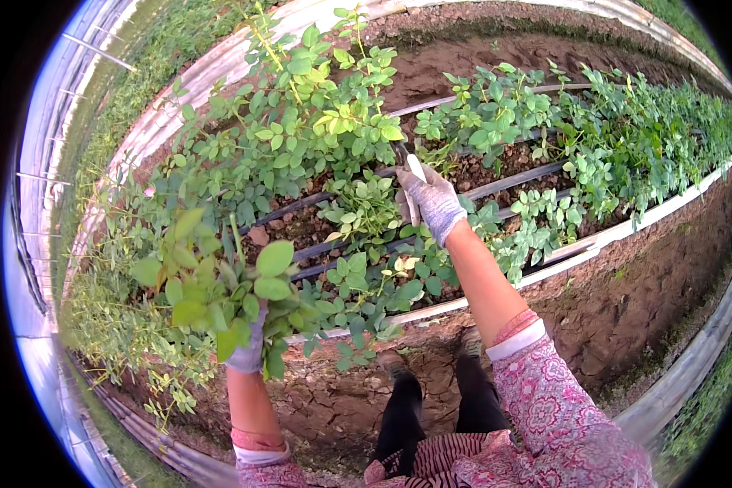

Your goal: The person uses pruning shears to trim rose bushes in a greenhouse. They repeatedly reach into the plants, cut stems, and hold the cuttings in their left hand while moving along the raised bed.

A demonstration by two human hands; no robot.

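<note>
In a pale knitted glove, my right hand grips a pair of pruning shears by the white handles. The dark blades point up and away, against the lower leaves of a tall rose bush. At the lower left my left hand, also gloved, is closed around a bunch of cut leafy stems. Those leaves hide most of its fingers. Just below the shears sits a low clump of pale green leaves.
Dark drip irrigation hoses run along the planting bed. A pale edging strip borders it on my side. More rose plants grow to the right. My feet stand on the cracked soil path. One pink bloom shows at left.
</note>
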